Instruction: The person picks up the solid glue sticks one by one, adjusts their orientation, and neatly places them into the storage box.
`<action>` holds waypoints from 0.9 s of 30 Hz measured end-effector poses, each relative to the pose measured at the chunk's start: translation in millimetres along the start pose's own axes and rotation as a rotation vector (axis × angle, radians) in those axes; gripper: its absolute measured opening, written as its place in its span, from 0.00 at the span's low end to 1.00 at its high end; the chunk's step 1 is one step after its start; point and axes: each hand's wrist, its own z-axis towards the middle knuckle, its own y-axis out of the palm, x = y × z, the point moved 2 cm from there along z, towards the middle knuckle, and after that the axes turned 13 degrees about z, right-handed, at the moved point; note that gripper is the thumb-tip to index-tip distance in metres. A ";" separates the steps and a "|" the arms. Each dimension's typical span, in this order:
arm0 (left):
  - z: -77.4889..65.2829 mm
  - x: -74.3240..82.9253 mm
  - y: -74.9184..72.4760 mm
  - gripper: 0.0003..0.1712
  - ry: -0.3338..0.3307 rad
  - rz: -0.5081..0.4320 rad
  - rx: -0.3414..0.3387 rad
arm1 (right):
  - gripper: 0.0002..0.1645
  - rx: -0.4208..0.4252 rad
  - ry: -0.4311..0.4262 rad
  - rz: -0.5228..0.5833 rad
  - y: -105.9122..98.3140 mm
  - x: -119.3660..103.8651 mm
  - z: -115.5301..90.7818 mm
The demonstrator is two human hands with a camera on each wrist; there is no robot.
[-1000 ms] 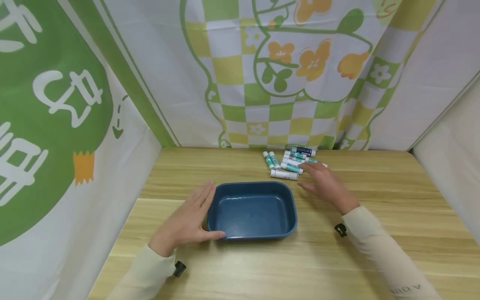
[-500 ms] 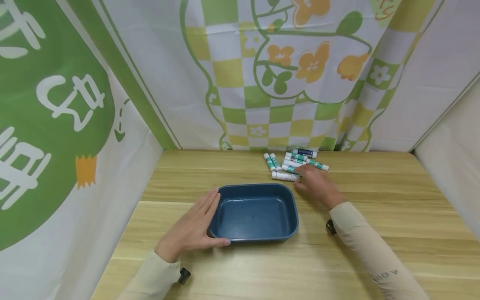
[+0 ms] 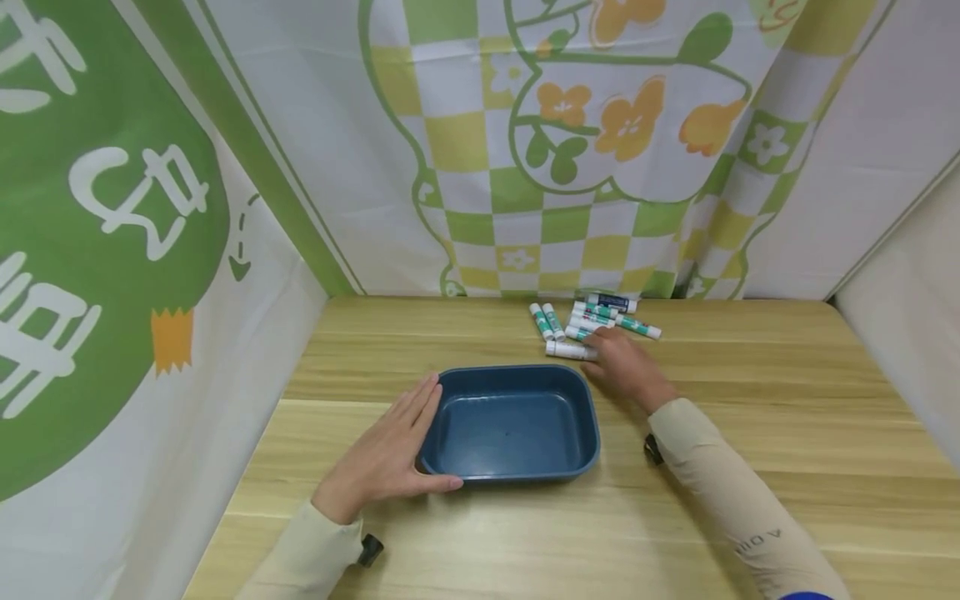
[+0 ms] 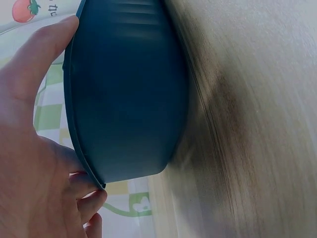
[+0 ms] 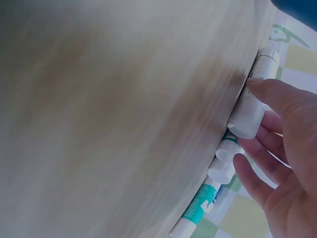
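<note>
A dark blue plastic box sits on the wooden table, its inside bare. My left hand grips its left end, thumb on the near rim and fingers at the far corner; the left wrist view shows the fingertips curled at the rim. Past the box's far right corner, my right hand holds a white glue stick, thumb on one side and fingers behind it. That stick lies sideways nearest the box. Teal-labelled glue sticks lie beyond it, partly covered by the right fingers in the head view.
Two glue sticks lie side by side left of the pile. A dark-blue-labelled stick is at the back, by the checked curtain. White cloth panels flank the table, and a blue round edge shows at bottom right.
My right hand has moved left and down to the white glue stick, its thumb and fingers closing around it. My left hand has settled onto the box's rim.
</note>
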 end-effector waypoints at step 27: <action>2.2 2.6 -15.0 0.75 0.010 0.004 -0.034 | 0.03 -0.081 0.073 0.192 -17.9 -6.0 11.7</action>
